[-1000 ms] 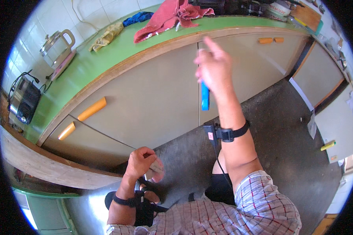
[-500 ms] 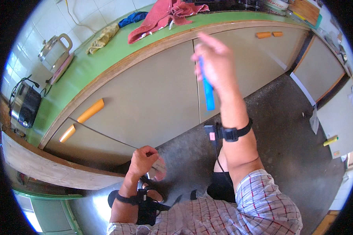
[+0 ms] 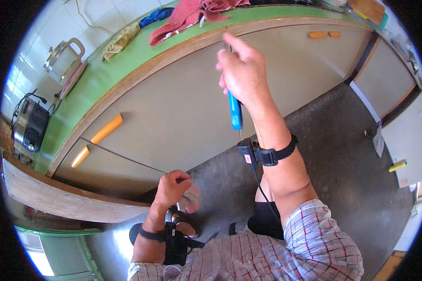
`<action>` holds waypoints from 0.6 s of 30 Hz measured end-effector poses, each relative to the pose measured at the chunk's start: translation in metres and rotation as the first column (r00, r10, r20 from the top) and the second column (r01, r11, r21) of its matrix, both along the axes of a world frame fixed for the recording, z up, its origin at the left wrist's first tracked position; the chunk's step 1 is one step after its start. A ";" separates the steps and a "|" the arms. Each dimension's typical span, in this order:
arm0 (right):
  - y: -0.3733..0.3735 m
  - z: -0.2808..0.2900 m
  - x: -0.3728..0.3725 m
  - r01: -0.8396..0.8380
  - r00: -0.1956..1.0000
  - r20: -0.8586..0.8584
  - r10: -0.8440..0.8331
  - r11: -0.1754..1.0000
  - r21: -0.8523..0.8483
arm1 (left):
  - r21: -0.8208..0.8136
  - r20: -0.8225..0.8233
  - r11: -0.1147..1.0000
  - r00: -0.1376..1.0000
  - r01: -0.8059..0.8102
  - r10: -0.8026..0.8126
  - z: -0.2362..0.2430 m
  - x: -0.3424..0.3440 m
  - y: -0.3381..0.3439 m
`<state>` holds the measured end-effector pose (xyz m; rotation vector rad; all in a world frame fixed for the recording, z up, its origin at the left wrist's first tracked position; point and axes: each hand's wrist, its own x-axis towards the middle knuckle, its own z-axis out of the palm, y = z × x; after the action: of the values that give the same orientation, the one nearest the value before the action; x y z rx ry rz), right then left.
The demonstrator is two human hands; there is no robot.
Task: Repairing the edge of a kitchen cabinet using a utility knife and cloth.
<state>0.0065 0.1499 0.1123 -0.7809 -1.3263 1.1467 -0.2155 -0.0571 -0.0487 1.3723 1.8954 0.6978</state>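
My right hand (image 3: 246, 70) is raised in front of the cabinet doors, below the counter edge. Its fingers are closed around a slim blue tool (image 3: 235, 112) with a dark strip along one side; the upper end is hidden in the hand. The index finger points up toward the wooden counter edge. Low on the left, my left hand (image 3: 172, 189) is closed in a pinch on a small pale flat piece (image 3: 187, 197), blurred and partly covered by the fingers. Behind both hands stands the beige cabinet door (image 3: 173, 117).
On the green counter (image 3: 98, 79) are a red cloth (image 3: 187, 21), a blue cloth (image 3: 155, 17), a yellowish cloth (image 3: 121, 42), a glass kettle (image 3: 63, 61) and a metal toaster (image 3: 31, 124). A wooden board (image 3: 70, 201) lies at the left. A white panel with a yellow handle (image 3: 397, 166) stands right.
My right hand has shifted a little left and up with the blue tool, which hangs more upright. My left hand stays nearly in place.
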 end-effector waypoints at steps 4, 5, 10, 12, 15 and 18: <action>0.026 -0.008 0.019 0.087 0.987 -0.135 -0.091 0.996 -0.038 | -0.020 -0.063 0.999 0.997 0.039 -0.040 0.000 0.003 0.000; 0.025 -0.002 0.026 0.130 0.989 -0.063 -0.135 0.989 -0.070 | -0.023 -0.062 0.999 0.997 0.040 -0.041 0.002 0.006 -0.001; 0.007 -0.014 -0.011 -0.047 0.999 -0.021 0.048 0.997 0.066 | -0.023 -0.015 0.999 1.000 0.025 -0.026 -0.012 -0.002 0.001; 0.000 -0.003 -0.002 -0.073 0.987 -0.142 0.069 0.997 -0.025 | -0.021 -0.044 0.999 0.999 0.024 -0.025 -0.013 -0.004 -0.003; 0.021 -0.007 0.014 0.126 0.985 -0.118 -0.126 0.992 -0.006 | -0.010 -0.065 0.999 0.997 0.031 -0.031 -0.009 0.003 0.001; 0.005 -0.014 -0.016 -0.056 0.995 0.088 0.042 0.985 0.163 | 0.009 -0.114 0.998 0.992 0.056 -0.055 -0.004 0.003 -0.005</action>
<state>-0.0093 0.1545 0.0980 -0.6851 -1.4982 1.0364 -0.2126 -0.0618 -0.0528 1.4946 1.9357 0.6163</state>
